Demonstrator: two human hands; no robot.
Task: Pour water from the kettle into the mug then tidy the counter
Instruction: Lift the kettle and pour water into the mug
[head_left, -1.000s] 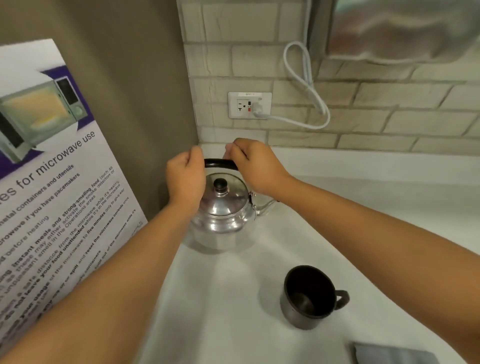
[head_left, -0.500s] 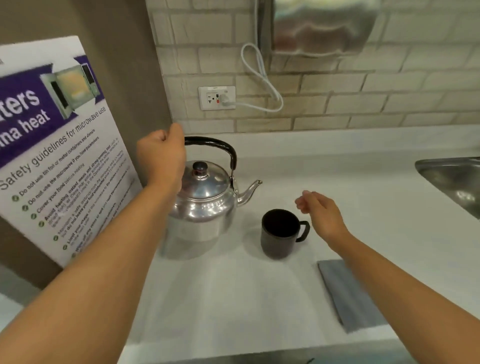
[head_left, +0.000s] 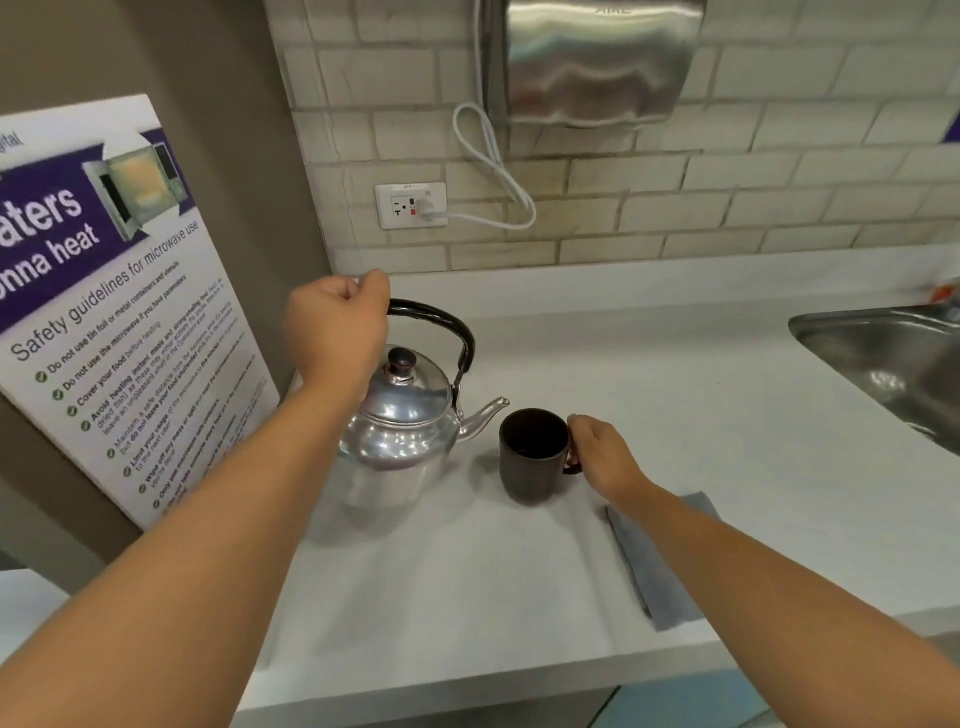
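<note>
I see a pale brick wall (head_left: 779, 171) behind a white counter (head_left: 675, 395). A steel dispenser (head_left: 597, 62) hangs high on it, above a socket (head_left: 411, 205) with a white cord (head_left: 493, 166) plugged in. A microwave safety poster (head_left: 104, 312) leans at left; a steel sink (head_left: 893, 364) sits at right.

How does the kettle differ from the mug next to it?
The kettle is shiny silver metal, while the mug is dark and matte. The kettle is the bigger and rounder of the two, and the mug is a straight cylinder. The kettle has a lid, a spout and a black handle arching over the top, whereas the mug is open-topped with a handle at its side. Both stand upright on the white counter, each with a hand at its handle.
</note>
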